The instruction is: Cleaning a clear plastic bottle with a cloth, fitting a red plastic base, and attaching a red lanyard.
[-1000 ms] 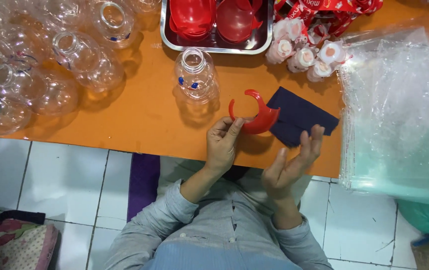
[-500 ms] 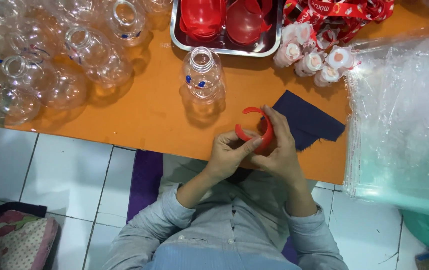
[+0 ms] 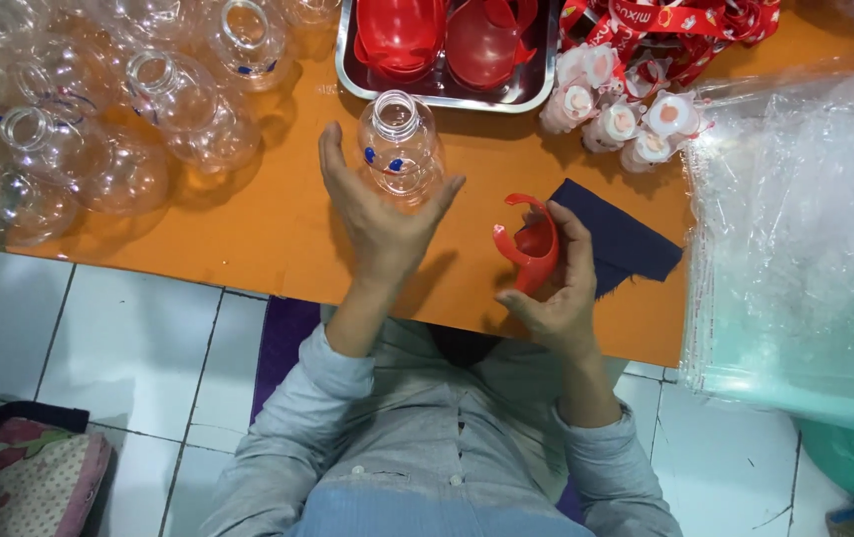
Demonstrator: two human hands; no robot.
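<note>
Nearest to me are the grey sleeves, both forearms reaching up over the edge of the orange table (image 3: 268, 239). The right hand (image 3: 558, 288) sits just past that edge, curled around a red plastic handle piece (image 3: 529, 251), thumb on one side and fingers wrapped behind, holding it upright above the corner of a dark blue cloth (image 3: 618, 239); how firm that pinch is I cannot quite tell, since the fingers hide most of the contact. The left hand (image 3: 379, 217) reaches farther in, toward twelve o'clock, palm open and fingers spread, cupping but perhaps not yet closing on the clear plastic bottle (image 3: 400, 147) that stands upright at the table's middle. That bottle looks light and empty, so a careless push from the spread fingers could tip it back toward the steel tray (image 3: 347, 75) just behind it at twelve o'clock, or roll it into the crowd of clear bottles (image 3: 98, 119) at ten o'clock. The red piece could also slip if the thumb loosens. Beyond, the tray holds more red parts (image 3: 442, 35), a cluster of white caps (image 3: 616, 114) lies at one o'clock, and a stack of clear plastic bags (image 3: 795, 239) fills the three o'clock side.
</note>
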